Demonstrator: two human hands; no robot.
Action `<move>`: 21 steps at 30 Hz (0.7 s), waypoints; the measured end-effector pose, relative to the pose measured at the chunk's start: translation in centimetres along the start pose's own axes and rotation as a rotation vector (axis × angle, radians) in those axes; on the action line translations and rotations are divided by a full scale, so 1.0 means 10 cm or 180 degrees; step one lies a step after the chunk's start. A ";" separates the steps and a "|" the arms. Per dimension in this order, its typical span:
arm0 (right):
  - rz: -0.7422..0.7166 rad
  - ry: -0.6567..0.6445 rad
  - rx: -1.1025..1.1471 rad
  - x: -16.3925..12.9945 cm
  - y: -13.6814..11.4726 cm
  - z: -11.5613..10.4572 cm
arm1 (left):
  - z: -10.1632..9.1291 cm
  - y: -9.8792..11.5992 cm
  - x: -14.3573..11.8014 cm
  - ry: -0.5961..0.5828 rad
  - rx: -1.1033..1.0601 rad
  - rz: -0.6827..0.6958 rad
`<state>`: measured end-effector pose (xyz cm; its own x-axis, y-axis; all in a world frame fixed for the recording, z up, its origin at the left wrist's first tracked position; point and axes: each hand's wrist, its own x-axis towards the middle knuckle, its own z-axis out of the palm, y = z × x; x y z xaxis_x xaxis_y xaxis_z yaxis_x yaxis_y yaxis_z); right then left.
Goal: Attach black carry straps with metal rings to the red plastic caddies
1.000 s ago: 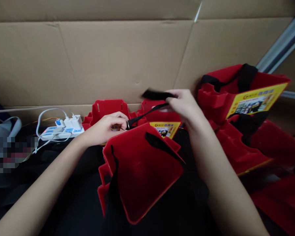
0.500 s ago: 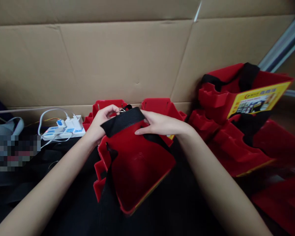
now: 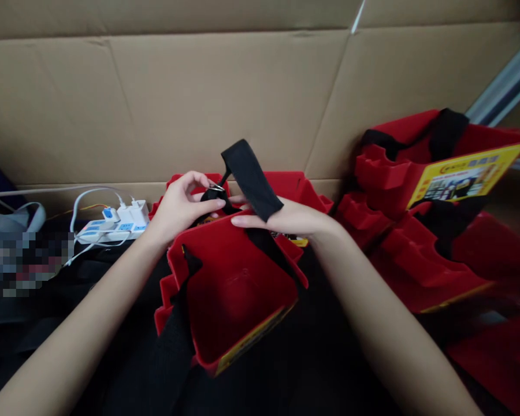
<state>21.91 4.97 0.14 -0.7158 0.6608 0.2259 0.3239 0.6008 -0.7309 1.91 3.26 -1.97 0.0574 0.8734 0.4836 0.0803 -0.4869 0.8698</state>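
Note:
In front of me a red plastic bin (image 3: 242,289) tilts with its hollow side toward me, a yellow label along its lower edge. My left hand (image 3: 182,205) is closed at its far rim, pinching a black strap (image 3: 212,205) beside a metal buckle (image 3: 216,188). My right hand (image 3: 277,218) grips the same rim, thumb on the near side and the other fingers hidden behind. A loose end of black webbing (image 3: 251,179) rises in a loop and drapes over the back of the right hand.
More red bins (image 3: 286,184) stand behind, against a cardboard wall (image 3: 225,104). Several strapped red bins (image 3: 385,179) are stacked on the right. At left lies a white power strip (image 3: 112,231) with plugs and cables. Black cloth (image 3: 125,346) is below.
The black webbing, earlier lying flat across the bin's rim, now stands up and hangs over my right hand. The bin has shifted slightly left and its rim is exposed.

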 end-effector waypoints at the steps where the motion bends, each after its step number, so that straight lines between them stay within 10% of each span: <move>1: 0.0008 0.0043 0.0212 0.03 0.01 0.06 | 0.00 0.02 -0.01 -0.0123 0.0067 0.0034; 13: 0.0960 0.1749 -0.0446 0.23 0.23 0.19 | -0.54 0.48 -0.15 -0.0986 0.3367 -0.0706; 18: 0.0894 0.2140 -0.0661 0.22 0.25 0.14 | -0.85 0.52 -0.20 -0.2183 0.3566 -0.1129; 21: 0.0769 0.2231 -0.0612 0.20 0.24 0.09 | -1.01 0.46 -0.24 -0.2195 0.3692 -0.1007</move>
<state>20.70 7.34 -1.77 -0.0723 0.8761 0.4766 0.5694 0.4286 -0.7015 -7.86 -0.94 1.88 0.3295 0.9308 -0.1582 0.9352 -0.2988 0.1899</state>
